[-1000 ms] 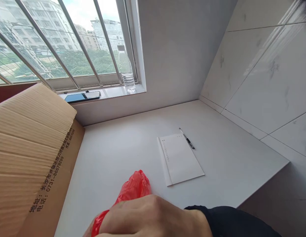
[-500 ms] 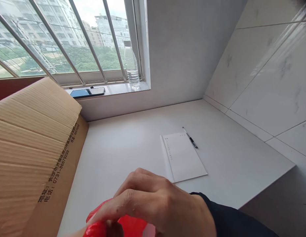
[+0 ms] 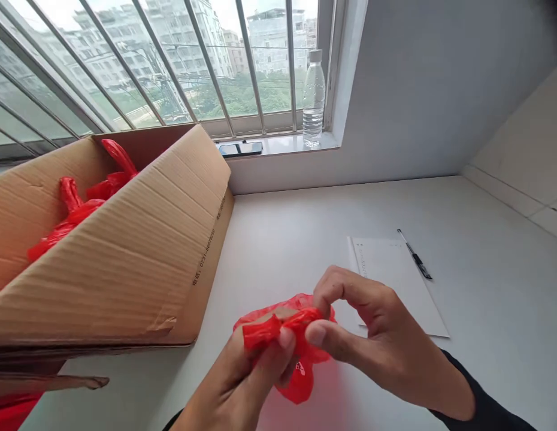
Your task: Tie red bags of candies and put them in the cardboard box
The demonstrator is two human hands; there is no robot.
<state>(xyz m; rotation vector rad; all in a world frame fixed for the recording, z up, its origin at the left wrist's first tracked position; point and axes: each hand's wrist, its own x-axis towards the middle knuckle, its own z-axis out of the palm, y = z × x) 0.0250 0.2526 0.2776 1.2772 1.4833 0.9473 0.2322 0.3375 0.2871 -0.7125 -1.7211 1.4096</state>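
Note:
A red plastic bag [image 3: 300,383] hangs between my hands at the lower middle, over the white table. My left hand [image 3: 249,380] is closed around its gathered top, with the thumb pressed on the twisted plastic. From the right, my right hand [image 3: 372,323] pinches another part of the same bag between thumb and fingertips. The gathered plastic sticks out past my left thumb like a short band. What the bag contains, if anything, is hidden.
A large open cardboard box [image 3: 139,239] on the left holds red plastic bags [image 3: 76,209]. A notebook [image 3: 395,275] and a pen [image 3: 415,254] lie on the right. On the windowsill are a phone [image 3: 241,148] and a water bottle [image 3: 313,102].
The view has swung left, bringing more of the box and its red bags into sight. My left hand, mostly hidden before, now shows. Both hands are still on the red bag.

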